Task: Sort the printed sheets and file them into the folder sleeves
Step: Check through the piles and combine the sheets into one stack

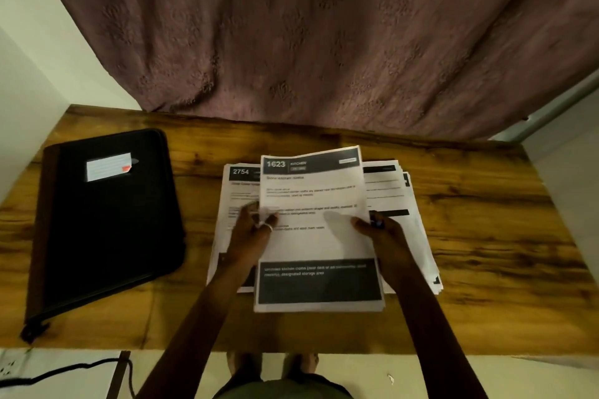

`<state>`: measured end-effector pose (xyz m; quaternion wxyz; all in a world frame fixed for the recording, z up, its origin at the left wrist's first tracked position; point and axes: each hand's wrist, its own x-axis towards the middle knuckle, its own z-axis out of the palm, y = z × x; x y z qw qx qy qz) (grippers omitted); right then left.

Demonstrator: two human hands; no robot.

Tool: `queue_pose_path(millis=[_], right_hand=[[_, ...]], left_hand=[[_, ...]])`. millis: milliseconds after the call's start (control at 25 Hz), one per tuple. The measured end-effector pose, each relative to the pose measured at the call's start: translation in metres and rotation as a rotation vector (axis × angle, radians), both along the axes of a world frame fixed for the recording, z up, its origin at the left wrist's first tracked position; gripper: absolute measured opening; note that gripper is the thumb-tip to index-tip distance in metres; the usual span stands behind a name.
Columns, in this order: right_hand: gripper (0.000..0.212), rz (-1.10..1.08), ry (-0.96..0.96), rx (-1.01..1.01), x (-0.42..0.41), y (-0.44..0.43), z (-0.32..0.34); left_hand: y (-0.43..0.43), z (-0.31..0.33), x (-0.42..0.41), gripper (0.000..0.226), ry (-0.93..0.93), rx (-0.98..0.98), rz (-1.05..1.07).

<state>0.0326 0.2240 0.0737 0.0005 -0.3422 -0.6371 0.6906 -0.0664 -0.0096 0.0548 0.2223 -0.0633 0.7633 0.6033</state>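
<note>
A printed sheet headed "1623 KITCHEN" (316, 204) lies on top of a thin stack in the middle of the wooden table (486, 236). My left hand (252, 230) pinches its left edge. My right hand (376, 227) grips its right edge, thumb on top. Under it to the left lies a sheet headed "2754" (241, 181). To the right a fanned pile of more printed sheets (411, 223) spreads out. A closed black zip folder (107, 220) with a white label lies at the table's left.
A mauve curtain (324, 42) hangs behind the table's far edge. White walls stand at left and right. A black cable (64, 369) runs over the floor at the lower left. My feet show under the table's near edge.
</note>
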Motion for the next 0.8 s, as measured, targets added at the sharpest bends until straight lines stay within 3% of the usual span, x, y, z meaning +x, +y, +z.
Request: queue_pose_path(millis=[160, 360, 600, 800], right_hand=[[0.015, -0.057, -0.018, 0.337, -0.001, 0.056, 0.002], [0.027, -0.047, -0.172, 0.750, -0.009, 0.113, -0.010], [0.033, 0.004, -0.249, 0.494, -0.014, 0.141, -0.057], [0.047, -0.023, -0.266, 0.462, -0.015, 0.152, -0.073]], left_hand=[[0.059, -0.007, 0.012, 0.026, 0.071, -0.135, -0.165], [0.135, -0.018, 0.012, 0.028, 0.206, -0.245, -0.256], [0.159, -0.057, 0.017, 0.028, 0.167, -0.384, -0.254], [0.155, -0.059, 0.021, 0.031, 0.213, -0.456, -0.229]])
